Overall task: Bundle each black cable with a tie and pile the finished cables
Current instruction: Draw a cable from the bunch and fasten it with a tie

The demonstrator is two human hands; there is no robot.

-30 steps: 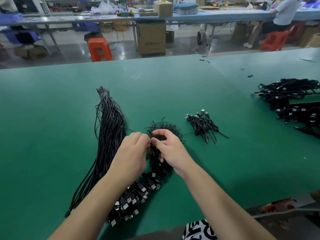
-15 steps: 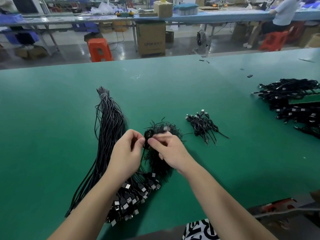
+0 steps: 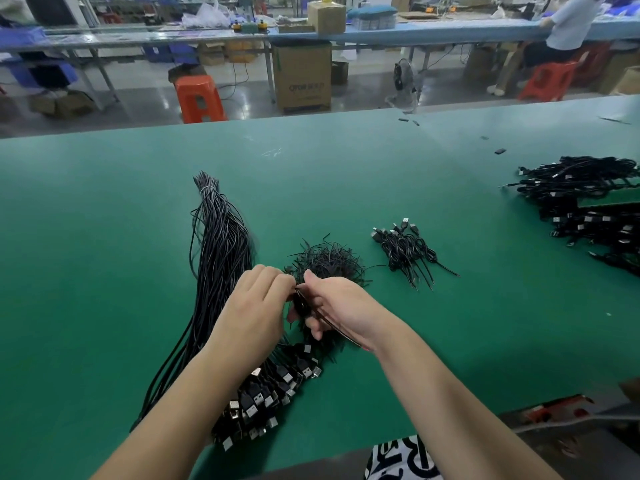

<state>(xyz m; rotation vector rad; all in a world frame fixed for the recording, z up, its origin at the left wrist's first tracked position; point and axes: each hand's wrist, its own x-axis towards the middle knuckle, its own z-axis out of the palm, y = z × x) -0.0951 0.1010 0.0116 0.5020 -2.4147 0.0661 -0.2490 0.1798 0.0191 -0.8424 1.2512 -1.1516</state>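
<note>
My left hand (image 3: 254, 310) and my right hand (image 3: 341, 306) meet over the green table (image 3: 104, 271), both pinching a coiled black cable (image 3: 302, 304) with a tie at its top. The cable's tail runs back under my right palm. A long bunch of loose black cables (image 3: 221, 258) lies to the left, its USB plugs (image 3: 263, 400) heaped under my left forearm. A heap of black ties (image 3: 327, 261) sits just beyond my hands. A small pile of bundled cables (image 3: 407, 249) lies to the right of the ties.
A large heap of black cables (image 3: 588, 202) lies at the table's right edge. Small black bits (image 3: 499, 151) dot the far table. Beyond the table are an orange stool (image 3: 199, 98), a cardboard box (image 3: 302, 76) and a seated person (image 3: 568, 32).
My hands came slightly toward me. The coiled cable turned from lying across my fingertips to hanging between my hands, its tail now under my right palm.
</note>
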